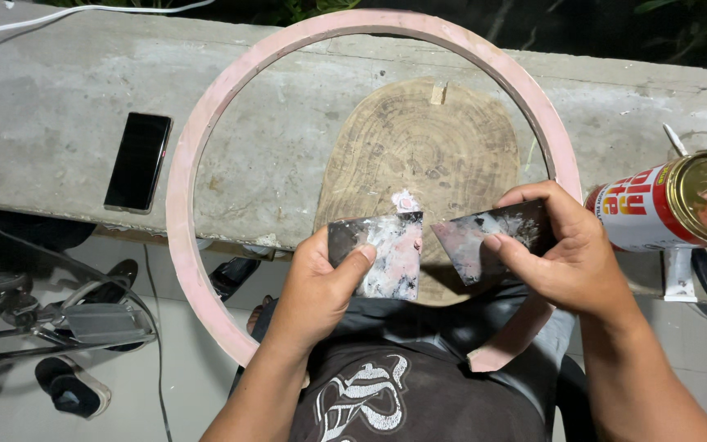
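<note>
Two blades: flat metal putty scrapers smeared pink [386,254] [488,237], tips nearly meeting over the round wooden board [419,139]
Hands: left hand [317,282] and right hand [566,254] each closed around one

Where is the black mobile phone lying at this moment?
In the head view, the flat black mobile phone lies screen-up on the grey concrete ledge at the left, just outside the large pink wooden ring, far from both hands.

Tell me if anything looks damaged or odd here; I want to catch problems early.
The pink ring is broken: its lower right end stops short in a cut edge near the lap. The left hand and right hand each hold a putty-smeared scraper blade.
</note>
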